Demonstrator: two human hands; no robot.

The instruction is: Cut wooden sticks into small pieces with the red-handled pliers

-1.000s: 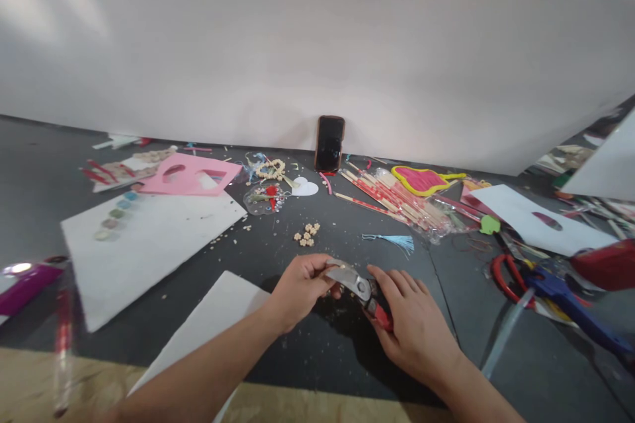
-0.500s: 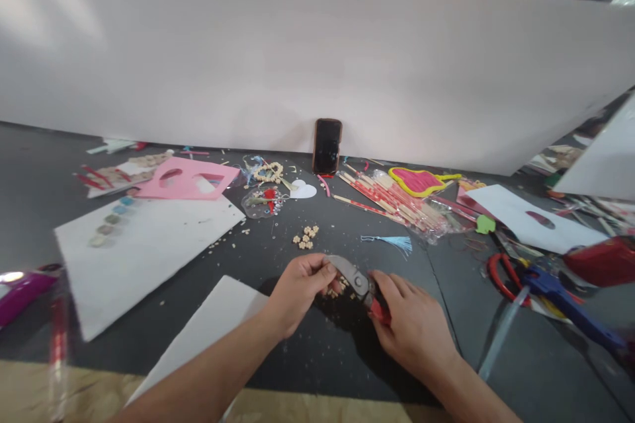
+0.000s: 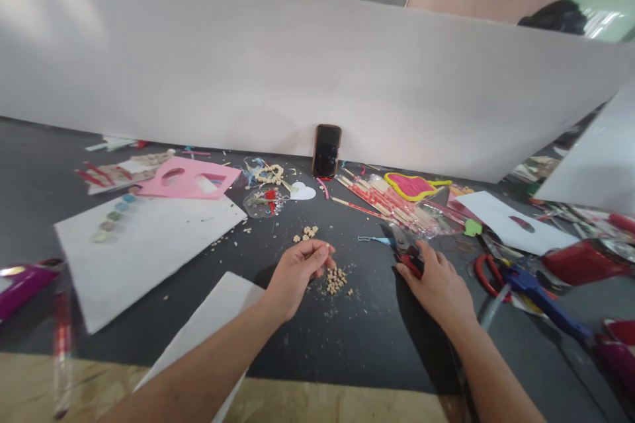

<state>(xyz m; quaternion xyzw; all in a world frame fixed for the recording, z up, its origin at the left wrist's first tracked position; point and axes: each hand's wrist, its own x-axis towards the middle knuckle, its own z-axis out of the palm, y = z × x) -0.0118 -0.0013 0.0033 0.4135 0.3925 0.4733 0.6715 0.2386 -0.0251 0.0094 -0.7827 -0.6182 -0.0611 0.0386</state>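
My left hand is closed in a pinch above the middle of the dark table. A small pale bit shows at its fingertips, too small to name. Just below the fingers lies a pile of small wooden pieces. Behind the hand is a little cluster of flower-shaped wooden pieces, partly hidden by it. To the right, my right hand is wrapped around red-handled pruning shears, low over the table. Their grey head overlaps the end of a light blue tassel.
A phone leans against a white panel at the back. Red-and-cream sticks lie behind the shears. Blue-handled scissors and a red can are on the right. White boards and pink cut paper lie left.
My right hand has carried the shears away from my left fingertips, right and slightly back, to the tassel. The left hand keeps its pinch; the pile below is now uncovered.
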